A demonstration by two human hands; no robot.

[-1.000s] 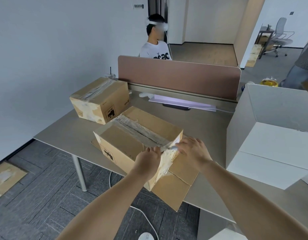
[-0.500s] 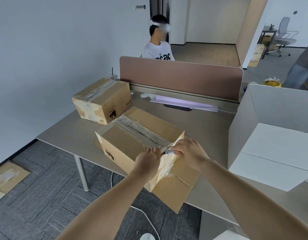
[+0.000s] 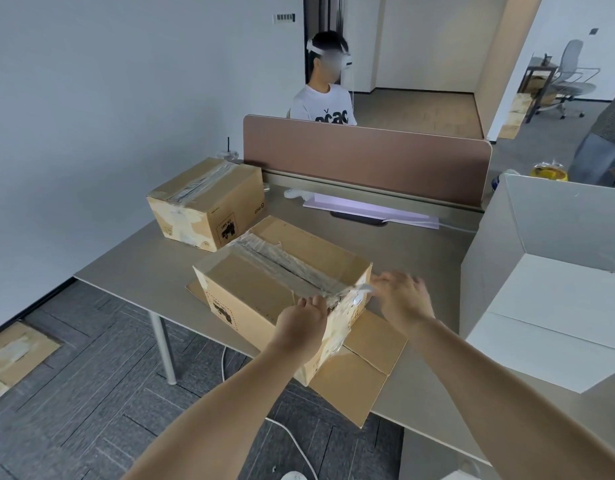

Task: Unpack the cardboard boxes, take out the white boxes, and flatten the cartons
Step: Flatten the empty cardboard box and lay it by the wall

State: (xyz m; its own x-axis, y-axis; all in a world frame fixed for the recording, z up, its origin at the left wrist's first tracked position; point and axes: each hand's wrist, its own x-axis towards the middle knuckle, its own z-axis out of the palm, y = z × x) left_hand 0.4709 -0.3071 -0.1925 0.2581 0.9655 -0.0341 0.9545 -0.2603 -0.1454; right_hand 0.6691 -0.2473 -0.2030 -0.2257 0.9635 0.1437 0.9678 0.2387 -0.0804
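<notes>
**Tape peeling from the near carton's end**

The right hand (image 3: 403,299) has swung right, away from the left hand (image 3: 304,322) it was touching half a second ago. A strip of clear packing tape (image 3: 360,289) now lifts off the near end of the brown cardboard carton (image 3: 264,289), which sits at the grey table's (image 3: 143,268) near edge on a flattened brown cardboard sheet (image 3: 364,379). The left hand grips the carton's near top edge with curled fingers. The right is motion-blurred, so I cannot tell whether it pinches the tape. The flaps are closed and no white boxes show, so unpacking has likely barely begun.
</notes>
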